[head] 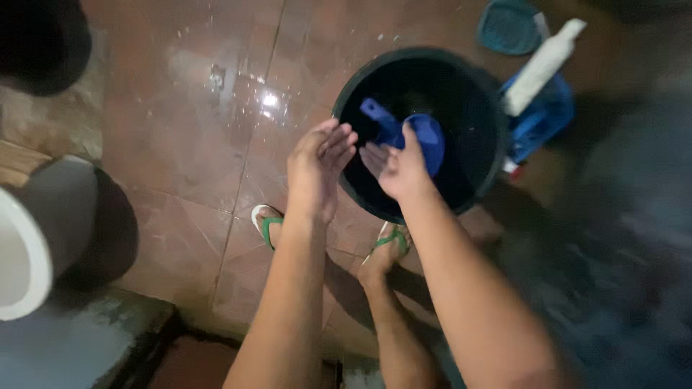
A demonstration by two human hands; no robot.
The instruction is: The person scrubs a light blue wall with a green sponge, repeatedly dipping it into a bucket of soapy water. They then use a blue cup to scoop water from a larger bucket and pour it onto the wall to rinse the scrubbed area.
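A blue dipper sits inside a round black bucket, its handle slanting up toward the far left of the bucket's mouth and its cup lying toward the near side. The inside of the bucket is too dark to show how full it is.

The person's 2 hands hang over the bucket's near-left rim. The right hand is open, palm turned toward the other hand, fingers loosely spread, and it holds nothing; it overlaps the dipper's cup in view, though whether it touches the cup is not clear. The left hand is open too, fingers together and pointing toward the bucket, empty, just beside the right hand with a narrow gap between the fingertips.

Below the forearms, 2 feet in flip-flops with green straps stand on the floor: the left sandal just under the left wrist, the right sandal close against the bucket's near edge.

The floor is reddish-brown tile, wet and glinting to the left of the bucket. Behind the bucket on the right stands a blue basket with a white bottle leaning across its top, and a teal scrubber lies a little farther back. At the left edge a white toilet bowl shows in part.
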